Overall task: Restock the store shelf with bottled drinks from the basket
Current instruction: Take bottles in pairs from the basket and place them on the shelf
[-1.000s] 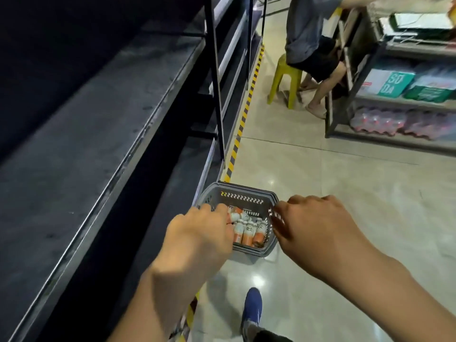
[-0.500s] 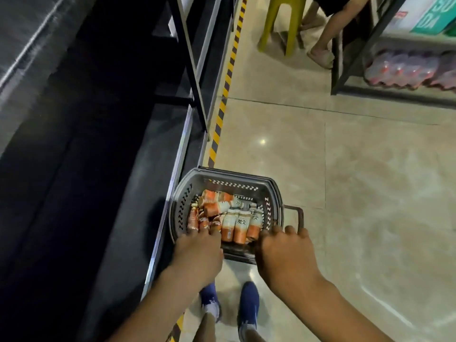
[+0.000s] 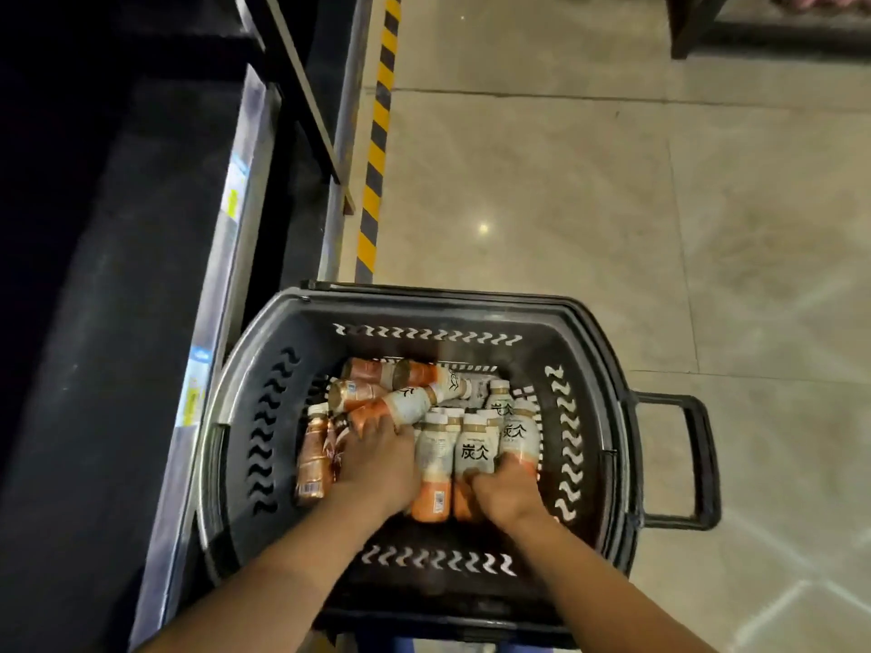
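Beige tiled floor (image 3: pixel 612 205) fills the right side of your view, and the dark store shelf (image 3: pixel 118 322) runs down the left with its pale metal front edge facing the aisle. The black plastic basket (image 3: pixel 264 417) sits on the floor just beside that edge, its loop handle (image 3: pixel 702 464) sticking out to the right. A yellow-and-black striped tape (image 3: pixel 377 148) runs along the floor beyond the basket, close to the shelf base.

Both your arms are down inside the basket. Your left hand (image 3: pixel 377 464) lies on the pile with its fingers bent onto a slanted bottle (image 3: pixel 400 405) that has a white label; whether it actually grips I cannot tell. Your right hand (image 3: pixel 506 492) has its fingers curled over the orange lower ends of the white-labelled bottles (image 3: pixel 476 452), which lie side by side, caps pointing away from you.

All the bottled drinks are in the basket bottom. A copper-coloured bottle (image 3: pixel 313 459) lies by the left wall, touching your left hand. Small price tags (image 3: pixel 193 402) sit on the shelf edge.
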